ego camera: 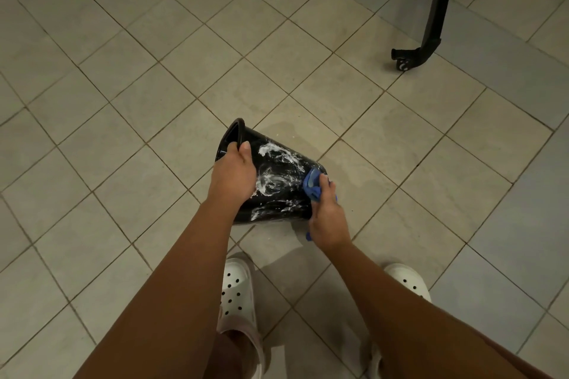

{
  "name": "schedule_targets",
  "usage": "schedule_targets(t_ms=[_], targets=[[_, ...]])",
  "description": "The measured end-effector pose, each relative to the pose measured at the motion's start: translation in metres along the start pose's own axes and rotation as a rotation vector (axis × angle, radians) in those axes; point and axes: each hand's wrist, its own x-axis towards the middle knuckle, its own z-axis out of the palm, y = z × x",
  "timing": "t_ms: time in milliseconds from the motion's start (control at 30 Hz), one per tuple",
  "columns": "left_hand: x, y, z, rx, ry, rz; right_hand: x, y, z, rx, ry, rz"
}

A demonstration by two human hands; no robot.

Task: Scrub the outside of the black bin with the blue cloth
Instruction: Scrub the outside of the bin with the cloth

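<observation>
A small black bin point(281, 169) is held tipped on its side above the tiled floor, mouth pointing up and left, base toward the lower right. White soap foam streaks its outer wall. My left hand point(233, 174) grips the rim, thumb on the outside and fingers curled into the mouth. My right hand point(328, 218) holds the bunched blue cloth point(312, 184) and presses it against the bin's wall near the base. A corner of the cloth pokes out below my right palm.
Beige floor tiles point(154, 86) spread all around, with a wet patch to the right of the bin. A black metal furniture leg with a caster point(409, 57) stands at the upper right. My two feet in white perforated clogs point(237, 295) are directly below the bin.
</observation>
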Motion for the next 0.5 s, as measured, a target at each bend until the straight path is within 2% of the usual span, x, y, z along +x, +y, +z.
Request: schedule_targets(t_ms=[167, 333, 500], targets=[[0.003, 0.005, 0.002, -0.013, -0.004, 0.001, -0.015, 0.006, 0.007, -0.044, -0.050, 0.066], [0.005, 0.004, 0.001, -0.015, -0.009, -0.017, -0.012, 0.003, 0.018, -0.032, 0.009, 0.023], [0.005, 0.002, -0.001, -0.019, 0.003, -0.031, 0.007, 0.013, 0.006, 0.035, -0.001, 0.140]])
